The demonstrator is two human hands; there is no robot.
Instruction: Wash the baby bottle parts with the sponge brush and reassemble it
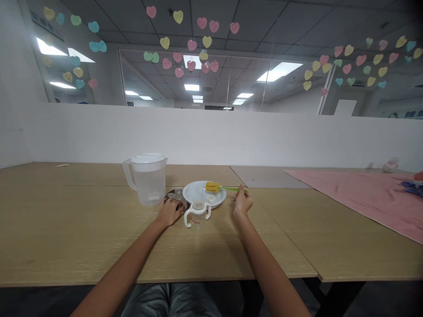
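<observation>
Sponge bottle brush (213,187) clamped in right-hand fingers (242,191) over wooden table (66,229); paper hearts (192,45) overhead.
</observation>
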